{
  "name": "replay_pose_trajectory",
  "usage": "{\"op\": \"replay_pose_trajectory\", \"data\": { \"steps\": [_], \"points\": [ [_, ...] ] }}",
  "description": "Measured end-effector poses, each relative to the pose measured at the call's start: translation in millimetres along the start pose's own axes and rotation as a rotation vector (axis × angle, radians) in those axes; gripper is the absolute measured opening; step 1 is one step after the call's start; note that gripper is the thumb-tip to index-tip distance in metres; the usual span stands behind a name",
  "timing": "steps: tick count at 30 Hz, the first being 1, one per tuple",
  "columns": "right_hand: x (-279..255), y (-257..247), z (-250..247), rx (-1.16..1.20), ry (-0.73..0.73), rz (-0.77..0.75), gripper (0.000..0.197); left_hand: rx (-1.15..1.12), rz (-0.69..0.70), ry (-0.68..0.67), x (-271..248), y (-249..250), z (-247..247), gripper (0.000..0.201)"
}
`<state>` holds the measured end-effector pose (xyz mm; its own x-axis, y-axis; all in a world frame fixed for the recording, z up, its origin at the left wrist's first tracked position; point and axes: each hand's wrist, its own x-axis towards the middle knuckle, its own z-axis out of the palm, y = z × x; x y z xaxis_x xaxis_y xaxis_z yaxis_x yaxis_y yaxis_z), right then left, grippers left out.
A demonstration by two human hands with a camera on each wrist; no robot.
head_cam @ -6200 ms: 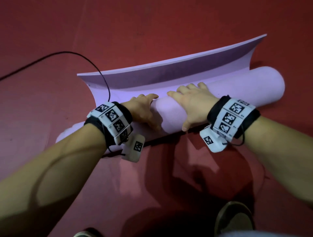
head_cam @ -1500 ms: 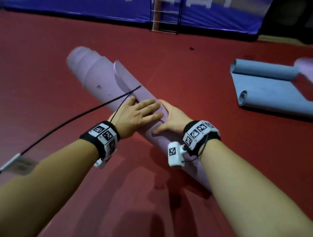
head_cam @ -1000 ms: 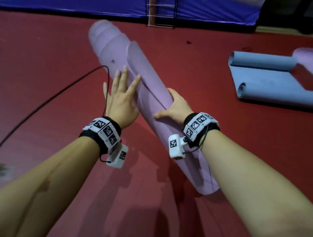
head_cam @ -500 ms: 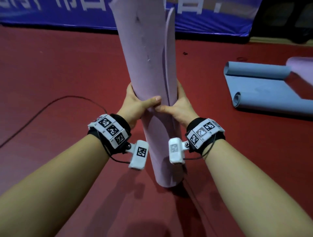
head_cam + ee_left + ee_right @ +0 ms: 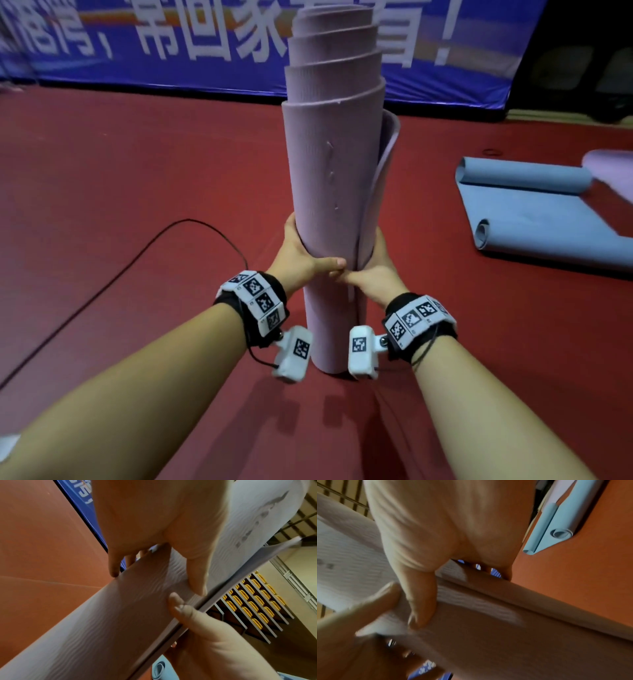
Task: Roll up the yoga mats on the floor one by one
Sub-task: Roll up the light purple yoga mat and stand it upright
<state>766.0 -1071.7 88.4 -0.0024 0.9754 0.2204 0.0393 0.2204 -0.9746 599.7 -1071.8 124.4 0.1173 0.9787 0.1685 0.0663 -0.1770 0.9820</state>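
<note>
Purple yoga mat [image 5: 329,192], rolled into a tube, standing on end on the red floor [image 5: 102,192], long axis vertical, lower end down on the floor between the two wrists, upper end pointing up in front of the blue banner [image 5: 171,61]. Layers telescoped at the top, inner turns stepping up higher than the outer wrap. Loose outer edge of the mat running up the right side of the roll, curling slightly away near the top.

Left hand [image 5: 301,257] wrapped round the left side of the roll low on its length, thumb laid across the front, fingers curled behind, gripping. Right hand [image 5: 375,270] clasped round the right side at the same height, thumb pointing inward across the front and meeting the left thumb, fingers over the loose edge, gripping too. Both forearms reaching forward and converging on the roll, wristbands with black-and-white markers on each.

Same grip from the left wrist view: left hand [image 5: 154,520] on the ribbed mat surface [image 5: 102,615], thumb tip beside the other thumb. Right wrist view blurred, right hand [image 5: 445,527] pressed on the mat [image 5: 505,635].

Blue yoga mat [image 5: 534,212] lying on the floor well to the right, both ends curled in. Black cable [image 5: 137,267] trailing across the floor at left.
</note>
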Motion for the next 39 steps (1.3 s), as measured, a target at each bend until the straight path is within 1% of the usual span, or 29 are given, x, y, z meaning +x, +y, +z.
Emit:
{"op": "replay_pose_trajectory", "data": {
  "steps": [2,6,8,10,11,13,14,15,16,18,19,22,25,28,31,32,34,36,38,39],
  "points": [
    [1.4,0.4,5.3,0.001,0.018,-0.006,0.117,-0.046,0.015,0.023,4.9,10.9,-5.3,0.119],
    [3.9,1.9,13.0,-0.006,0.031,-0.026,0.112,-0.198,0.097,0.144,13.4,48.7,-15.8,0.099],
    [2.7,0.5,17.1,-0.019,0.040,-0.037,0.111,-0.250,0.162,0.174,17.8,72.3,-21.1,0.082],
    [0.0,-0.1,21.6,-0.033,0.053,-0.049,0.116,-0.285,0.215,0.205,24.6,94.9,-27.7,0.061],
    [-1.3,0.7,23.9,-0.043,0.056,-0.057,0.120,-0.301,0.238,0.220,28.1,106.3,-31.5,0.062],
    [-3.7,4.1,27.9,-0.079,0.058,-0.073,0.127,-0.299,0.292,0.275,29.4,130.3,-37.7,0.084],
    [-4.4,6.0,29.3,-0.103,0.061,-0.080,0.130,-0.280,0.326,0.310,29.6,139.7,-39.9,0.092],
    [-4.9,6.9,30.4,-0.126,0.065,-0.089,0.131,-0.268,0.352,0.336,29.4,148.3,-41.6,0.093],
    [-4.6,7.8,31.7,-0.142,0.063,-0.099,0.131,-0.256,0.373,0.348,29.7,155.6,-43.1,0.088],
    [-4.4,9.7,34.0,-0.159,0.050,-0.102,0.129,-0.211,0.403,0.386,32.9,164.2,-47.7,0.070],
    [-4.7,9.8,33.9,-0.155,0.044,-0.097,0.129,-0.176,0.417,0.391,35.9,166.1,-49.2,0.064],
    [-5.5,6.9,32.1,-0.124,0.043,-0.106,0.129,-0.131,0.453,0.365,37.9,165.7,-48.8,0.064],
    [-6.0,4.2,31.5,-0.078,0.058,-0.096,0.132,-0.151,0.442,0.355,37.8,167.5,-43.2,0.057],
    [-6.8,-0.3,28.2,-0.068,0.059,-0.101,0.130,-0.149,0.448,0.333,37.2,171.9,-34.4,0.054],
    [1.6,-7.8,20.2,-0.080,0.033,-0.120,0.126,-0.106,0.515,0.313,40.4,178.6,-29.9,0.045],
    [4.9,-9.3,18.2,-0.088,0.019,-0.125,0.126,-0.076,0.546,0.312,41.0,179.1,-27.3,0.046],
    [9.4,-6.7,16.4,-0.087,-0.012,-0.131,0.125,-0.021,0.589,0.277,39.3,177.0,-19.7,0.058],
    [6.0,-4.8,18.7,-0.050,-0.013,-0.111,0.121,0.019,0.581,0.245,37.0,169.1,-16.7,0.071],
    [3.5,-7.2,20.6,-0.004,0.004,-0.112,0.115,0.066,0.597,0.234,38.8,162.7,-20.4,0.074],
    [3.1,-8.4,21.3,0.010,-0.001,-0.121,0.113,0.111,0.620,0.239,40.8,161.5,-23.1,0.071]
  ]
}}
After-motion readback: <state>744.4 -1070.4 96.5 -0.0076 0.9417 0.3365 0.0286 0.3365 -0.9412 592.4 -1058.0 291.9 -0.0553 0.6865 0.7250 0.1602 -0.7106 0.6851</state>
